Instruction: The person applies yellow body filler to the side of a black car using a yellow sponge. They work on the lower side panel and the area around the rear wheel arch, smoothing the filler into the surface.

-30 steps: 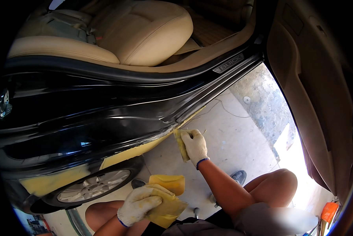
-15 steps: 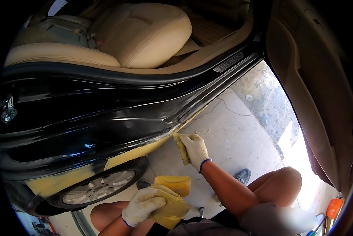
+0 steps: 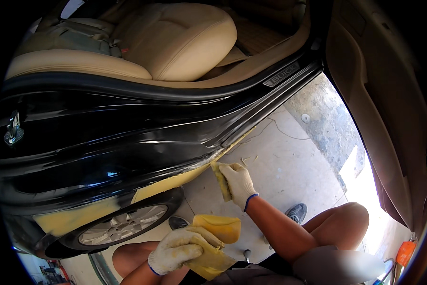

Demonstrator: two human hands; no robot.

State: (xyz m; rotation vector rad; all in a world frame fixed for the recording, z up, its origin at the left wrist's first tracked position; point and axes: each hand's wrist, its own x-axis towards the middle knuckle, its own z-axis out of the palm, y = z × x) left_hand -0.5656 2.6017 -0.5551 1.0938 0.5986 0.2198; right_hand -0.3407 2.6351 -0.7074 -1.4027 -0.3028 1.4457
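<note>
My right hand (image 3: 237,183), in a white knit glove, grips a narrow yellow pad (image 3: 222,180) upright at the yellow filler strip (image 3: 175,180) along the lower edge of the black car body (image 3: 104,133). Whether the pad touches it is hard to tell. Below and left, my gloved left hand (image 3: 175,249) is closed on thin yellow sheets (image 3: 213,261), one curved upper piece standing out above its fingers. Behind them is a wheel (image 3: 123,223) with silver spokes, beside more yellow filler on the panel.
Above are a beige seat (image 3: 189,42) and door sill. An open door (image 3: 379,118) bounds the right side. The pale tiled floor (image 3: 294,166) shows thin wire or scraps. My knees and shoes are below; an orange object (image 3: 405,252) lies at lower right.
The whole scene, both hands included, has shifted slightly right in the view. Both hands keep their grips, with little visible movement relative to the car.
</note>
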